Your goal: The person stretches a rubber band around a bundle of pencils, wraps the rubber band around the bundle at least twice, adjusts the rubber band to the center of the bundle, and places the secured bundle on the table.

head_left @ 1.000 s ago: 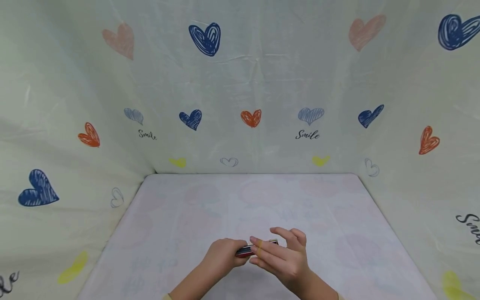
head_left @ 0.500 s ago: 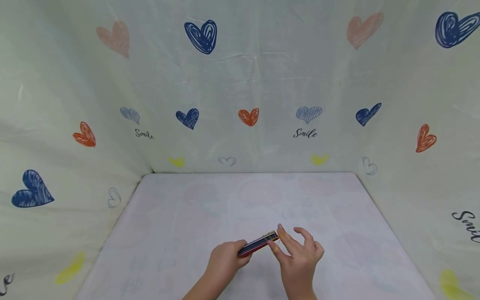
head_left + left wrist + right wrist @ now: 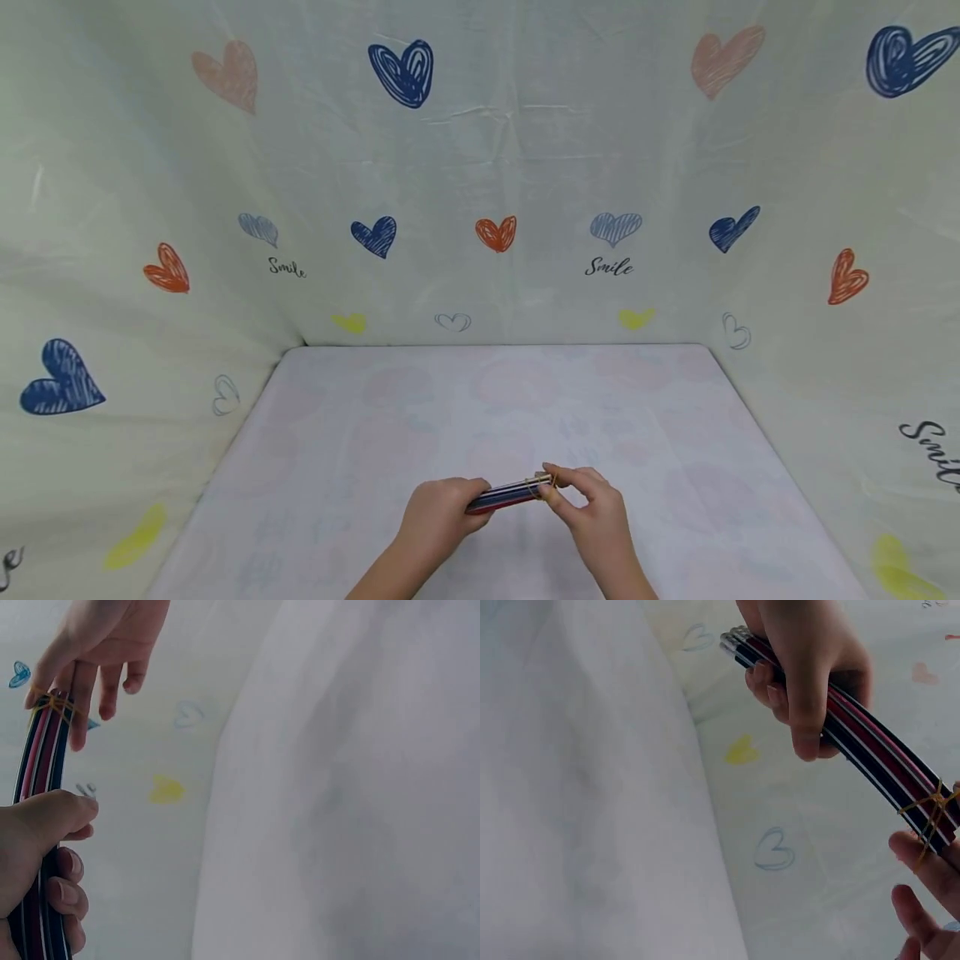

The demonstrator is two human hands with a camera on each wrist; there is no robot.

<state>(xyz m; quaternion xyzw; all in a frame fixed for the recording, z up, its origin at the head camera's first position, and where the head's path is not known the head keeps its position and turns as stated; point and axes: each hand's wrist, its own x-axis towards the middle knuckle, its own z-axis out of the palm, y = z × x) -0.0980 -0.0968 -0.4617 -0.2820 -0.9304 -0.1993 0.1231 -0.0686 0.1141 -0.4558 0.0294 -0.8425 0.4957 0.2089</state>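
Note:
My left hand (image 3: 444, 512) grips a bundle of striped pencils (image 3: 501, 497) around one end, holding it above the table. The pencils are dark blue, red and white, with silvery tips beyond the left hand in the right wrist view. A thin yellow rubber band (image 3: 936, 799) crosses over itself around the bundle's other end. There my right hand (image 3: 596, 510) has its thumb and index finger at the band, pinching it. In the left wrist view, the right hand's other fingers (image 3: 110, 690) extend away from the bundle. The left palm hides the bundle's middle.
A white table (image 3: 480, 400) with a faint pattern lies beneath both hands. Pale sheeting (image 3: 510, 167) printed with coloured hearts and "Smile" lettering rises behind the table and on both sides.
The right hand's fingers lay over the bundle, then moved right to its end with the band stretched between them. Now thumb and index finger are closer together, with crossed loops around the end.

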